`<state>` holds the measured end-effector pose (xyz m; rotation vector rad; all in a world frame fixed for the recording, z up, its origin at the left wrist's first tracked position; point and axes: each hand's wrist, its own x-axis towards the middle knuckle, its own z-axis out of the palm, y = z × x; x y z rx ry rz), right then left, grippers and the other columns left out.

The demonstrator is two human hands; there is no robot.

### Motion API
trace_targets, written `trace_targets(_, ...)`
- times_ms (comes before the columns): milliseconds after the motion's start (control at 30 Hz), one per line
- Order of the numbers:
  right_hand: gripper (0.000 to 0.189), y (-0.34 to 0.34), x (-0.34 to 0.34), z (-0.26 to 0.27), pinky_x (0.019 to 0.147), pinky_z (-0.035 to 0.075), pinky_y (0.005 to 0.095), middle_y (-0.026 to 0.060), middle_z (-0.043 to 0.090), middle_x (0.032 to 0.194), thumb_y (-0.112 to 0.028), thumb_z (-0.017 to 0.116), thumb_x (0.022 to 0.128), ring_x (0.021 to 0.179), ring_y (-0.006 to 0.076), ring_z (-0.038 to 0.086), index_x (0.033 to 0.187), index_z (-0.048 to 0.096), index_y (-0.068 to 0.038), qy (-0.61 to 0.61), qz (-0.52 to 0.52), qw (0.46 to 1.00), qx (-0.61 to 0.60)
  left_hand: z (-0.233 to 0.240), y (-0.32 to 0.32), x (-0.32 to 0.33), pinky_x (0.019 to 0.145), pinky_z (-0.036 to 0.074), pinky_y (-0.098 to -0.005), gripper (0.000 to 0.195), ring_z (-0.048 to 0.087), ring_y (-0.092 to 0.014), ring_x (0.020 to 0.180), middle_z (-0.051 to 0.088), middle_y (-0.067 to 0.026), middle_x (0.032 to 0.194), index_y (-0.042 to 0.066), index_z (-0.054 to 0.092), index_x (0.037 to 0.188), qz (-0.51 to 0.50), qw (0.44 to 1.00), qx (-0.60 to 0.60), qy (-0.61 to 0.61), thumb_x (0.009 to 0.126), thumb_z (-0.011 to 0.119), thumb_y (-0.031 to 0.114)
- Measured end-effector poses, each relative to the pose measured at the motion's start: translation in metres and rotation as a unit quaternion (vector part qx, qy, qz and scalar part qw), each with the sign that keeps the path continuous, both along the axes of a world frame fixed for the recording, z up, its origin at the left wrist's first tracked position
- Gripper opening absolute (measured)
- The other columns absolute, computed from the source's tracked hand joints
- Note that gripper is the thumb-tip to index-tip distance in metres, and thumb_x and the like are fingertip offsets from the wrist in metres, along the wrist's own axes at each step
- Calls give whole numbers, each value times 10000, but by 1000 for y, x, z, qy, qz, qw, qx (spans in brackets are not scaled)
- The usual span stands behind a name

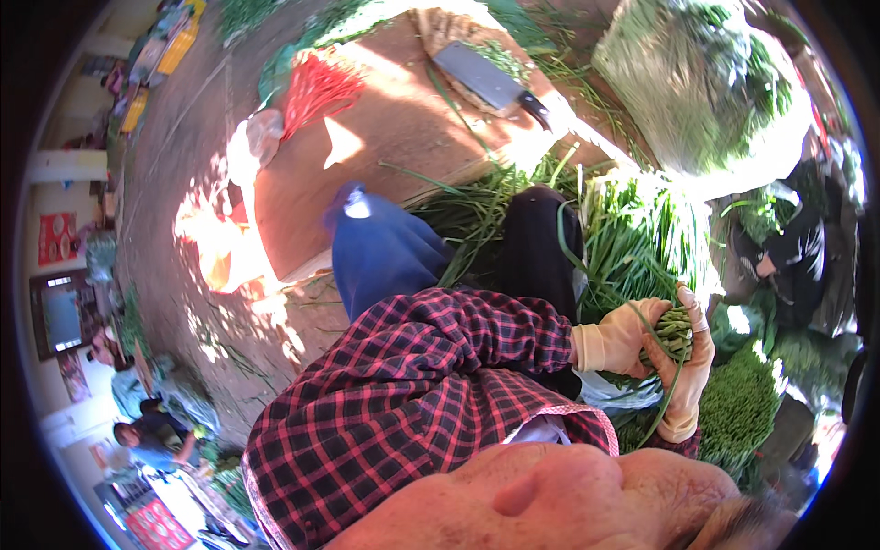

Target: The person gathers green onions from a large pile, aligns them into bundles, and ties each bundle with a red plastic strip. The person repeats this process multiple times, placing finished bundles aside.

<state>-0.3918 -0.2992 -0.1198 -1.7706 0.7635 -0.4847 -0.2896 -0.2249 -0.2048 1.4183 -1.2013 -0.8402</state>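
Note:
Both of my hands wear pale, stained gloves. My left hand (619, 337) grips one side of a bundle of thick green stalks (674, 331), whose cut ends face up. On the other side my right hand (689, 375) wraps the same bundle, fingers along its far edge and thumb across it. A long green leaf strand (668, 395) passes over the bundle and hangs below it. Just beyond my hands lies a heap of long green leaves (639, 237), like garlic chives. Closely packed green stalks (739, 405) stand beside my right hand.
A cleaver (478, 72) lies on a wooden chopping block (440, 27) atop a wooden board (392, 75). Red ties (320, 89) sit on its left. A plastic-wrapped bale of greens (694, 96) stands at upper right. At far left, a person (155, 440) is near more greens.

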Motion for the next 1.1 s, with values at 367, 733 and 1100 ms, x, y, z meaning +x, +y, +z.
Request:
trace_targets(367,349,-52,84,162,965,502,358,111,680,1136,106,662,802,1050,227,636,1114,671,-50,-43,33,862,-504,24,6,93,986,475,-399,1014,587,-370,1136,576,-235,1234,-22,410,1389,103,983,-148,-38,586,860,404)
trace_targets(733,381,-56,355,218,898,509,306,74,716,1106,-200,711,878,981,201,672,1236,650,-86,-244,177,871,-388,64,228,295,1087,406,-414,632,523,-325,1281,580,-177,1356,33,528,1370,177,915,207,-298,890,651,425)
trace_targets(1100,195,160,354,-46,822,439,415,65,620,949,-322,587,869,957,301,575,871,643,-135,-272,503,700,-427,-1,233,266,946,472,-474,924,540,-317,1150,534,-136,1273,82,464,1339,59,615,-326,716,805,451,837)
